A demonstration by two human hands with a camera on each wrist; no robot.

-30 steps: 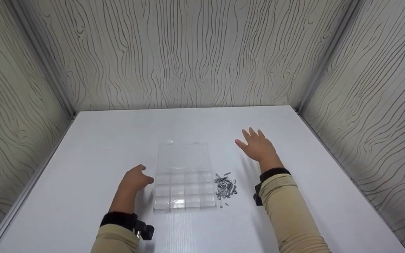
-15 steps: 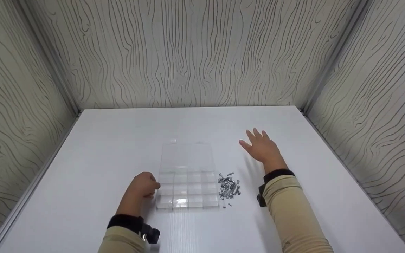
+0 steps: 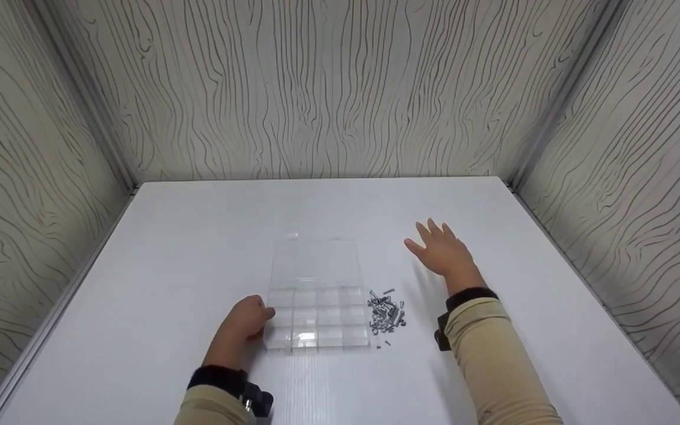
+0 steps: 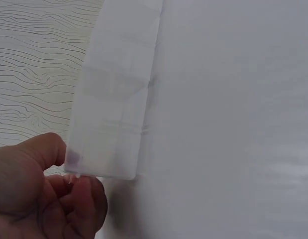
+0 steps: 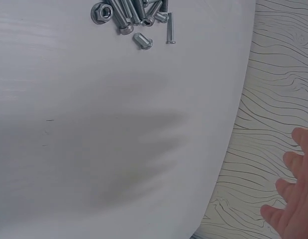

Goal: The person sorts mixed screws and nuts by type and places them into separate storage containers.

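Left hand [image 3: 249, 319] pinched the near-left corner of the clear compartment box [image 3: 316, 295] lying mid-desk [image 3: 198, 236], right hand [image 3: 443, 254] hovered released, fingers spread, right of the screw pile [image 3: 384, 316] beside the box

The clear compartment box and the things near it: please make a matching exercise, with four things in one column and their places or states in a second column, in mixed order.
Things:
1. clear compartment box
2. pile of screws and nuts
3. left hand
4. right hand

Places or states:
A. fingers spread, holds nothing
B. loose on the table, right of the box
C. grips the box's left edge
D. lies open between the two hands

Pairs: 1-D, 2-B, 3-C, 4-A
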